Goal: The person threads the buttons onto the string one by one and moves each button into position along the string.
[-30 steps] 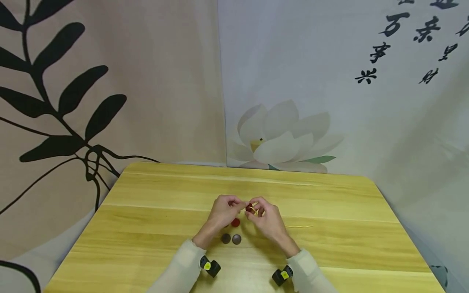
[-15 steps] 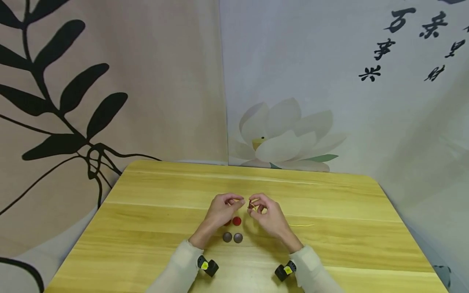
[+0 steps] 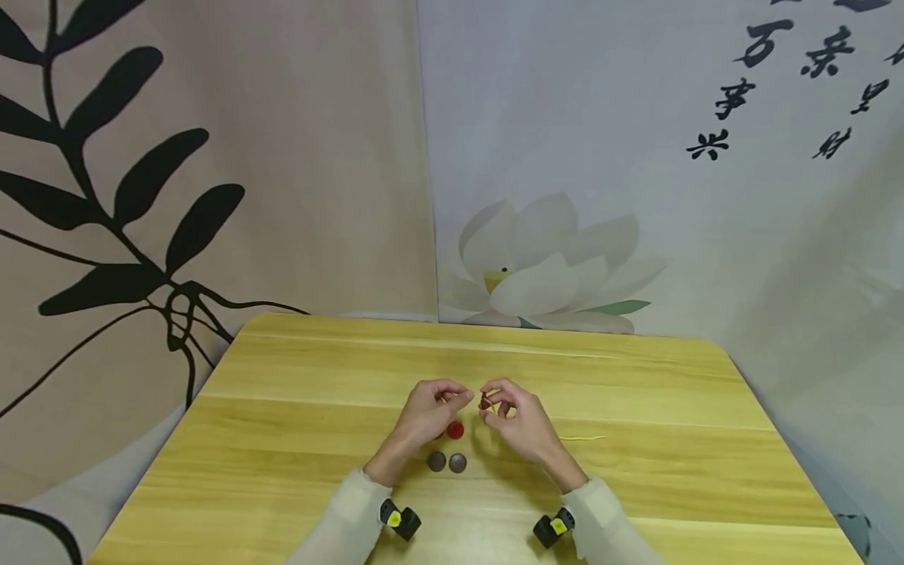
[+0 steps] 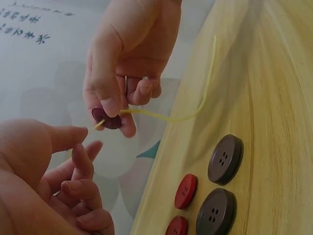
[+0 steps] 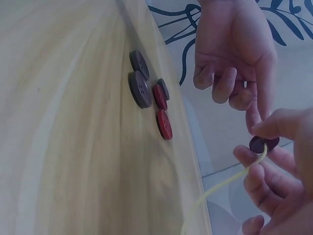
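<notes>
My right hand [image 3: 519,424] pinches a small dark red button [image 4: 111,122] between thumb and finger above the table. A yellow string [image 4: 171,119] passes through the button; its long end trails behind the right hand and its short end sticks out on the other side. My left hand [image 3: 427,412] is close beside, a small gap away from the button. Its thumb and fingertip [image 4: 80,133] pinch at the string's short end. The left hand's other fingers are curled loosely.
Two brown four-hole buttons [image 3: 457,463] lie on the wooden table [image 3: 318,392] near the wrists. Two red buttons [image 5: 165,125] lie beyond them, with a small dark button [image 5: 164,89] beside these. Printed curtains [image 3: 339,196] hang behind the far table edge.
My left hand has drawn back from the button, leaving a gap between the hands. The right hand has kept its grip and turned the button more edge-on to the head view.
</notes>
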### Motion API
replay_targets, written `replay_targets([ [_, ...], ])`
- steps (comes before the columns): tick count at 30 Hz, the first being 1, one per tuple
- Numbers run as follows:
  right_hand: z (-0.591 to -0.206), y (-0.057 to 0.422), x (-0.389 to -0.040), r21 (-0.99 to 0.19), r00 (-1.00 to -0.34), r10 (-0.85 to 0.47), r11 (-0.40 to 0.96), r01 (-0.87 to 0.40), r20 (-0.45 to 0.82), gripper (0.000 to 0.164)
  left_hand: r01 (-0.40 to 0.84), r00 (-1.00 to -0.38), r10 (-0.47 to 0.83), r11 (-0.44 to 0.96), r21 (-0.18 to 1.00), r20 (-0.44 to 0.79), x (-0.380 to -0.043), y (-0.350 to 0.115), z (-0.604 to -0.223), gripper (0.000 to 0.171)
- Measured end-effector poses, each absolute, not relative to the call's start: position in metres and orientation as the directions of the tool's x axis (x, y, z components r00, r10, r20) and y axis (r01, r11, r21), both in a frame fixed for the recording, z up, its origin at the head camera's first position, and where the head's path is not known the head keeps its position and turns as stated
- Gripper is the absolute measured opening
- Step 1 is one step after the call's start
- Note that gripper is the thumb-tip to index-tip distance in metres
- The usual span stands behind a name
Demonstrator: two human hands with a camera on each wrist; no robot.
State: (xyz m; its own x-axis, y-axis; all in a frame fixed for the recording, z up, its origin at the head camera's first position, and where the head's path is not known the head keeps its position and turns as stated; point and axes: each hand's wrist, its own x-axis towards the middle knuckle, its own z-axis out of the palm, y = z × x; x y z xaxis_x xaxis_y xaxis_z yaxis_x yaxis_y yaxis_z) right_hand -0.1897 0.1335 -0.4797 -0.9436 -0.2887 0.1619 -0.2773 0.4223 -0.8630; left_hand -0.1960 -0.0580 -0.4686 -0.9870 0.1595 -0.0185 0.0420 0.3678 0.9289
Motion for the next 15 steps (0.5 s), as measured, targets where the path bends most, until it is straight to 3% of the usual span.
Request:
replay_targets([
  [15, -0.439, 0.127, -0.168, -0.871, -0.948, -0.287, 0.421, -0.252, 0.136, 0.029, 0.046, -0.987, 0.158, 0.359, 0.932, -0.012, -0.195, -0.053, -0.47, 0.016],
])
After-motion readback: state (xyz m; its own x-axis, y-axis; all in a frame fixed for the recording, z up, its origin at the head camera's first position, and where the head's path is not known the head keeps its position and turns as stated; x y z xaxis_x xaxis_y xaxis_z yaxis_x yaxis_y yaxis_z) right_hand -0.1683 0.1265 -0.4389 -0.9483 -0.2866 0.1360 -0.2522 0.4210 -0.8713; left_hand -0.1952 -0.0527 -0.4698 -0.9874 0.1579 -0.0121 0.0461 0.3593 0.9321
